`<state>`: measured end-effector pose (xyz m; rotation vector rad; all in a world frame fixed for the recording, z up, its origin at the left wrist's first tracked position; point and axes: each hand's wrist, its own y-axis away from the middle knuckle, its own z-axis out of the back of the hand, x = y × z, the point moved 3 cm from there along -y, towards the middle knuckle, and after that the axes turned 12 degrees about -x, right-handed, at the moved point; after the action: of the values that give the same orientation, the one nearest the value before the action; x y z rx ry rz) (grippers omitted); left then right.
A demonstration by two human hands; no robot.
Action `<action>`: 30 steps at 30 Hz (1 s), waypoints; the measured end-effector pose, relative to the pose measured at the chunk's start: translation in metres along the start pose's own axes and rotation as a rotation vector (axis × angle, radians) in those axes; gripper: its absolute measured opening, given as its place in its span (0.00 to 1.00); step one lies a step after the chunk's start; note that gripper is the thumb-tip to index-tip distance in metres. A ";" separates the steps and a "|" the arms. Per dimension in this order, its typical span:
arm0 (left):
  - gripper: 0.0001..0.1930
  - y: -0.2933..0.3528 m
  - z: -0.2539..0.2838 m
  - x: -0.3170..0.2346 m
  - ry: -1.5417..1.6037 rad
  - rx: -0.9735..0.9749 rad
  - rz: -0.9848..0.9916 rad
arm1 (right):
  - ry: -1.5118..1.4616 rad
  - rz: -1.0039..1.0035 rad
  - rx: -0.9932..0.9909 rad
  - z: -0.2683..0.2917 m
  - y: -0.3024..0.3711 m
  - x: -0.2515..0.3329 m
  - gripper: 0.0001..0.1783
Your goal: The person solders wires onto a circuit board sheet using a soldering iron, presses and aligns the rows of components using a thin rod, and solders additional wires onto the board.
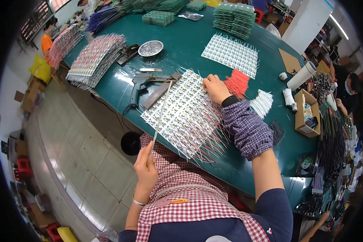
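My left hand (146, 165) is closed around the lower end of a long, thin, pale rod (162, 111). The rod slants up over the left part of a white circuit board panel (175, 107), its far end near a dark metal block. Over the panel's far right part, my right hand (216, 88) has its fingers curled together; what they pinch, if anything, is hidden. Red and white wires (201, 135) cover the panel's near right part. A bundle of red wires (236, 83) lies just right of my right hand, and white wires (262, 103) lie beyond its wrist.
A soldering gun (138, 90) lies left of the panel beside a flat metal bar (156, 96). Farther back are a round metal dish (151, 48), stacked wired panels (97, 60) and another white panel (231, 54). An open cardboard box (306, 115) stands at right.
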<state>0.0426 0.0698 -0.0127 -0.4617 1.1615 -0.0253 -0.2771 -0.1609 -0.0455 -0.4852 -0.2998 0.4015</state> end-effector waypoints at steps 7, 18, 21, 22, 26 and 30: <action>0.25 0.020 0.006 -0.005 -0.030 -0.001 0.010 | 0.208 0.027 0.007 -0.009 -0.006 0.005 0.05; 0.24 -0.007 0.004 0.000 -0.035 -0.052 0.096 | 0.311 0.049 0.209 -0.004 -0.018 0.012 0.10; 0.23 -0.017 -0.005 -0.001 -0.047 -0.050 0.116 | 0.265 0.040 0.226 0.002 -0.020 0.014 0.10; 0.23 -0.021 -0.009 -0.001 -0.054 -0.049 0.122 | 0.223 0.046 0.253 0.003 -0.020 0.013 0.10; 0.23 -0.035 -0.022 -0.005 -0.056 -0.051 0.086 | 0.109 0.075 0.198 0.004 -0.017 0.009 0.09; 0.23 -0.045 -0.033 -0.014 -0.070 -0.058 0.079 | 0.054 0.028 0.144 0.004 -0.011 0.009 0.08</action>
<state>0.0178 0.0210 0.0053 -0.4643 1.1130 0.0921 -0.2676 -0.1642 -0.0355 -0.3585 -0.2100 0.4331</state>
